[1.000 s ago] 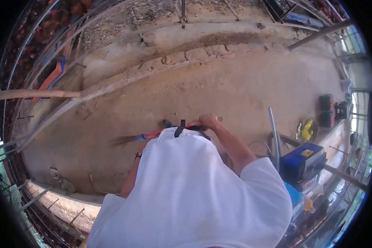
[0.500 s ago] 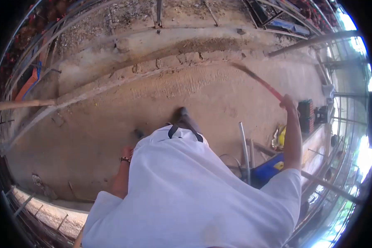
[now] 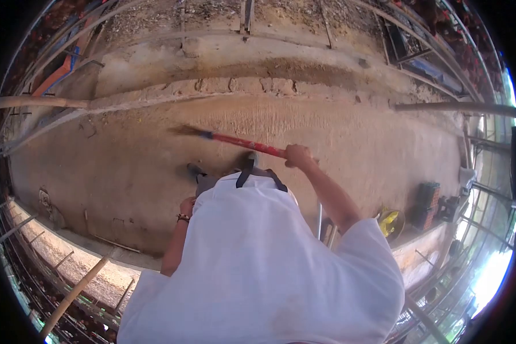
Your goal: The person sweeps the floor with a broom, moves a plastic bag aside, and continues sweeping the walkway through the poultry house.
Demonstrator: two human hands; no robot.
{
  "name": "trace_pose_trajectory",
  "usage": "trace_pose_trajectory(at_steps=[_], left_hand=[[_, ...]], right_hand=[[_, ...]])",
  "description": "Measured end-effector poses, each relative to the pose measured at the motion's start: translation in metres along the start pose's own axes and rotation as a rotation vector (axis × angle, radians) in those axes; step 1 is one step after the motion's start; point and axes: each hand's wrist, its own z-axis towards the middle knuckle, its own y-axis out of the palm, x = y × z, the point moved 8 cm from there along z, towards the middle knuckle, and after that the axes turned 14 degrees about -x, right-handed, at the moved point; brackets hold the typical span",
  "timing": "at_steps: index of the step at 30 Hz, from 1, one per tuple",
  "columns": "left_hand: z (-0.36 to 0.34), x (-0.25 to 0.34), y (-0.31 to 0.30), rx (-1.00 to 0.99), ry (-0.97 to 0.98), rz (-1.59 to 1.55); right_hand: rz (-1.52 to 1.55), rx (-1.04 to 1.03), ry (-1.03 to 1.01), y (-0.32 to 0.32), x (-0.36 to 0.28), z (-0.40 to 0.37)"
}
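My right hand (image 3: 299,156) is wrapped round the red handle of a broom (image 3: 247,143) in front of my body. From the hand the broom reaches leftward, its brown bristles fanning out over the dirt-coloured floor (image 3: 155,166). A blue band sits where bristles meet handle. My left hand (image 3: 188,205) hangs low beside my hip, a bracelet on its wrist, and its fingers are mostly hidden against my clothing. My shoes show just below the broom.
A low, rough ledge (image 3: 183,89) crosses the floor ahead, with littered ground beyond it. Wooden poles (image 3: 453,108) and cage rails line both sides. At the right stand stacked dark crates (image 3: 424,206) and a basin holding something yellow (image 3: 390,222).
My right hand has swung the broom from the far right across to the left, so its bristles now lie left of my feet. My view has turned somewhat to the right.
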Motion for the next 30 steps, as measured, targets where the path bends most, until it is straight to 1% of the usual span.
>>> trace_pose_trajectory(at_steps=[1,2,3,4,5,6,7,8,9,10,11,13,14,16,17,18,20,21,22,23,24,25,26,27,28,29,30], left_hand=[[0.001,0.02,-0.002,-0.018,0.055,0.129],[0.0,0.037,-0.005,-0.039,0.107,0.261],[0.002,0.033,-0.003,-0.075,0.057,0.263],[0.008,0.025,0.001,-0.109,0.009,0.263],[0.014,0.015,0.009,-0.142,-0.036,0.261],[0.02,-0.004,0.019,-0.11,-0.123,-0.05],[0.023,-0.028,0.034,-0.078,-0.212,-0.357],[0.024,-0.051,0.045,-0.04,-0.298,-0.66],[0.026,-0.055,0.041,-0.038,-0.224,-0.505],[0.026,-0.058,0.038,-0.037,-0.149,-0.354],[0.027,-0.054,0.038,-0.035,-0.072,-0.204],[0.016,-0.032,0.022,-0.102,-0.04,0.05],[0.007,-0.02,0.013,-0.134,-0.029,0.178],[0.001,-0.013,-0.002,-0.147,-0.114,0.156],[-0.004,-0.013,-0.006,-0.156,-0.158,0.145],[-0.002,-0.029,0.0,-0.135,-0.148,0.139],[0.008,-0.083,0.023,-0.045,-0.064,0.071],[0.011,-0.108,0.031,0.016,-0.011,0.054],[0.013,-0.119,0.034,0.062,0.041,0.049],[0.007,-0.127,0.037,0.055,0.028,0.065],[-0.002,-0.134,0.041,-0.006,-0.023,0.046],[-0.008,-0.13,0.038,-0.064,-0.07,0.026],[-0.005,-0.129,0.033,-0.109,-0.113,0.006],[0.003,-0.134,0.028,-0.054,-0.064,-0.108],[-0.001,-0.13,0.017,-0.037,-0.046,-0.134],[0.0,-0.126,0.007,-0.038,-0.03,-0.172],[-0.004,-0.114,-0.008,-0.039,-0.025,-0.204]], right_hand=[[-0.002,0.038,0.014,-0.006,0.014,-0.001],[0.023,-0.032,0.06,-0.003,0.035,-0.001],[0.049,-0.103,0.104,0.002,0.062,-0.003],[0.016,-0.034,0.172,0.015,0.102,0.005],[-0.087,-0.157,0.225,0.021,0.137,-0.012],[-0.04,-0.13,0.273,0.019,0.178,-0.035],[-0.003,-0.166,0.364,0.025,0.226,-0.061],[0.177,-0.139,0.405,0.026,0.271,-0.101],[0.094,-0.242,0.465,0.037,0.316,-0.129],[0.249,-0.316,0.462,0.045,0.352,-0.162],[0.326,-0.283,0.626,0.032,0.361,-0.208],[0.379,-0.314,0.685,0.032,0.385,-0.241],[0.318,-0.113,0.687,0.03,0.401,-0.238],[0.196,0.305,0.669,0.04,0.422,-0.203],[0.454,0.233,0.769,0.06,0.431,-0.178],[0.736,0.321,0.781,0.078,0.416,-0.154],[1.29,0.499,0.345,0.154,0.407,-0.027],[1.411,0.403,0.381,0.147,0.329,-0.016],[1.172,0.346,0.29,0.149,0.276,0.028],[1.489,0.12,0.134,0.151,0.198,0.034],[1.767,-0.148,0.054,0.149,0.111,0.031],[1.317,-0.517,-0.239,0.171,0.055,0.082],[0.651,-0.388,-0.094,0.116,-0.026,0.042],[0.723,-0.37,-0.225,0.123,-0.055,0.061],[0.798,-0.358,-0.355,0.124,-0.082,0.06],[0.7,-0.409,-0.336,0.123,-0.081,0.061],[0.605,-0.456,-0.316,0.089,-0.087,0.033]])
